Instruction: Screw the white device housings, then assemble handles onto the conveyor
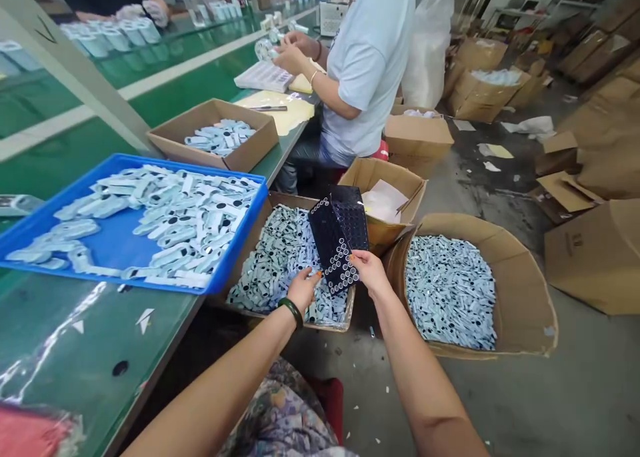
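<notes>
I have the right hand (pixel 369 270) pinching a black sheet (pixel 325 237); the left hand (pixel 303 290), at its edge above pale parts (pixel 270 257), I cannot tell.

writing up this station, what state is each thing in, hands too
front sheet: held tilted, some white rings on it
right hand: pinching front sheet
left hand: at front sheet's left edge, contact unclear
blue tray: partly covered with parts, bare patch showing
bench box: open, parts inside
box below hands: open, holding many parts
right box: open, holding many parts
paper box: open, white paper inside
</notes>
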Tool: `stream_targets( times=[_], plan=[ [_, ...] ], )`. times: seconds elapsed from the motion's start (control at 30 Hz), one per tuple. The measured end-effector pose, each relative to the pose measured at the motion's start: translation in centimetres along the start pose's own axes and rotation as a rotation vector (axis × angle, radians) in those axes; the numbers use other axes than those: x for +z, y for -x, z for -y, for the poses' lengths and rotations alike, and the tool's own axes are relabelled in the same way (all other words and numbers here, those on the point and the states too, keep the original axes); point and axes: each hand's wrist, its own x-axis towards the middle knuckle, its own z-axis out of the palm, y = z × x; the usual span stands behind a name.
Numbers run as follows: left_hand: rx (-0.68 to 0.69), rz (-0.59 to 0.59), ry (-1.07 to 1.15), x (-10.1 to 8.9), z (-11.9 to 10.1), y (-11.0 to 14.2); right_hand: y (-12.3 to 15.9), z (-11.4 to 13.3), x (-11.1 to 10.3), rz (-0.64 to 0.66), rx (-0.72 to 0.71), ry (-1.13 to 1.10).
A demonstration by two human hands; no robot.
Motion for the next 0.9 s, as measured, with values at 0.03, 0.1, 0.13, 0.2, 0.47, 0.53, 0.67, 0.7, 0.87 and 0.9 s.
stream_targets(
  times=[0.03, 0.1, 0.13, 0.2, 0.47, 0.53, 0.67, 0.7, 0.87, 0.9],
  plan=[
    [-0.011, 0.012, 0.013, -0.1, 0.1, 0.0, 0.0, 0.0, 0.1, 0.015, -0.007, -0.035],
    [-0.032, 0.072, 0.047, -0.4, 0.3, 0.3, 0.3, 0.2, 0.2, 0.024, -0.028, -0.072],
    [-0.036, 0.109, 0.069, -0.7, 0.4, 0.6, 0.6, 0.4, 0.2, 0.016, -0.041, -0.074],
    [-0.013, 0.168, 0.118, -1.1, 0.4, 1.4, 1.5, 1.0, 0.1, -0.033, -0.080, -0.047],
    [0.218, 0.219, 0.237, -2.6, -0.5, 3.7, 7.0, 4.9, -0.1, 0.010, -0.430, 0.105],
    [0.235, 0.217, 0.245, -2.9, -0.8, 4.1, 7.6, 5.4, 0.1, 0.013, -0.474, 0.185],
    [0.254, 0.222, 0.247, -3.3, -1.0, 4.7, 8.0, 5.7, 0.1, 0.023, -0.513, 0.325],
    [0.259, 0.224, 0.241, -3.3, -1.0, 4.8, 8.0, 5.7, 0.0, 0.062, -0.507, 0.302],
    [0.295, 0.236, 0.174, -3.3, -1.0, 5.2, 8.7, 5.5, -0.1, 0.158, -0.464, 0.161],
    [0.306, 0.237, 0.155, -3.3, -1.1, 5.2, 8.8, 5.3, -0.1, 0.135, -0.460, 0.161]
  ],
)
